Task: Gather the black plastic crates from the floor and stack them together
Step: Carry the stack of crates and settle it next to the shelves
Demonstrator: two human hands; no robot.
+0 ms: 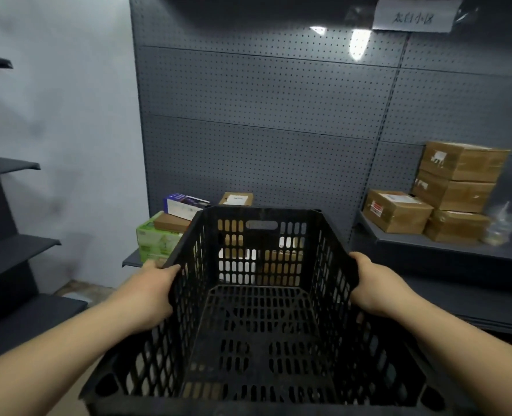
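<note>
While both arms reach in from the bottom corners of the frame, a black plastic crate (260,310) fills the lower centre, its open top toward the camera and its perforated floor and far wall in plain sight. At the left of the crate, the left hand (151,291) grips the side wall near the rim: its fingers (170,270) are curled tightly over the top edge, with the palm pressed flat against the outside of the slotted wall. At the right, the right hand (374,285) does the same on the opposite wall, thumb lying along the rim and the rest of the fingers wrapped round the outside, where they are mostly hidden. Neither hand shows any gap from the plastic.

Behind the crate, a grey pegboard shelving unit (263,115) spans the upper and middle frame. Brown cardboard boxes (446,187) are stacked on its lower shelf at the right. A green carton (152,238) and a blue-and-white box (184,205) sit at centre left, partly seen through the crate's slots.
</note>
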